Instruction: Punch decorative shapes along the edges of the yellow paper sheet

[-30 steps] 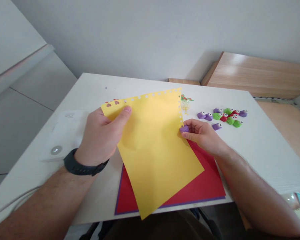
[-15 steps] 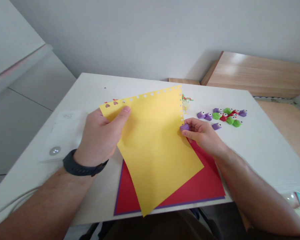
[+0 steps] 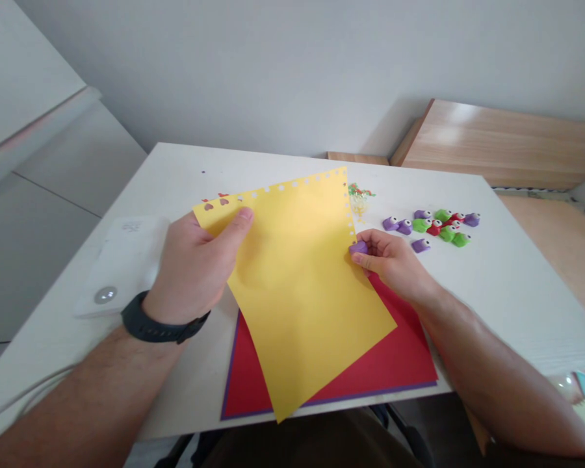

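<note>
A yellow paper sheet (image 3: 302,279) is held up at a tilt, with small punched holes along its top edge and down the upper right edge. My left hand (image 3: 202,263) grips its upper left side, thumb on the front and fingers hidden behind. At the right edge, just below the lowest visible hole, my right hand (image 3: 387,260) is closed on a small purple craft hole punch (image 3: 359,247). The punch sits over the paper's edge. Beneath the yellow sheet lies red paper (image 3: 385,364), with a purple sheet (image 3: 253,415) showing under its border.
Several purple, green and red hole punches (image 3: 436,227) are grouped on the white table (image 3: 507,292) at right. Paper scraps (image 3: 359,195) lie behind the yellow sheet. At left rests a white flat device (image 3: 121,266) with a round silver button, near a cable (image 3: 29,393).
The punch and right hand stay at nearly the same spot on the paper's right edge. The view and the sheet's upper right corner have shifted slightly left.
</note>
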Demonstrator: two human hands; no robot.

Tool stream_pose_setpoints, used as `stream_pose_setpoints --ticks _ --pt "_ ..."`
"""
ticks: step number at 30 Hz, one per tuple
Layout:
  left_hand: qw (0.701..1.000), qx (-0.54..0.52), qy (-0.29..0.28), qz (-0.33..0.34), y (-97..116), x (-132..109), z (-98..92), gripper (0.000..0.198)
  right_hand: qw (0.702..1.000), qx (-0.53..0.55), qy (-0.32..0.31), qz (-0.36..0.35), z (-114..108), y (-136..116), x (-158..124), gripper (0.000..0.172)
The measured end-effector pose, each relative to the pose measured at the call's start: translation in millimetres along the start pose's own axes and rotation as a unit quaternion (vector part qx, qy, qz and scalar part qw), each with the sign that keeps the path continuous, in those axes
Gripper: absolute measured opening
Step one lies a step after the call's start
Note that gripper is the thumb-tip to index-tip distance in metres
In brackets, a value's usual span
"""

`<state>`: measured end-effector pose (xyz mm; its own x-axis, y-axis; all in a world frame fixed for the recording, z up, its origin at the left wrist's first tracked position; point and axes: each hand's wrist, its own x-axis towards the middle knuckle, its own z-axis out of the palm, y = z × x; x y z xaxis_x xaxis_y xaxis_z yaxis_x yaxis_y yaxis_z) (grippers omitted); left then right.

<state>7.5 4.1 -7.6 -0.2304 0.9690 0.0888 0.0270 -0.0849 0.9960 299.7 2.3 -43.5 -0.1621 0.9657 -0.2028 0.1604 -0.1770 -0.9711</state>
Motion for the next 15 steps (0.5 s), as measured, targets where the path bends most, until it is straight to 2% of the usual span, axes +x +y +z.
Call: stream_pose_setpoints --ticks 9,15 --pt "1.0 -0.02 0.001 -0.001 0.1 0.7 0.6 0.031 0.999 -0.015 -0.004 -0.031 -4.8 3.6 0.8 0.029" --pt "1.0 -0.02 0.015 0.004 3.0 -0.1 2.5 0.034 0.999 -0.034 -0.014 -0.032 -10.0 2.9 -0.3 0.027"
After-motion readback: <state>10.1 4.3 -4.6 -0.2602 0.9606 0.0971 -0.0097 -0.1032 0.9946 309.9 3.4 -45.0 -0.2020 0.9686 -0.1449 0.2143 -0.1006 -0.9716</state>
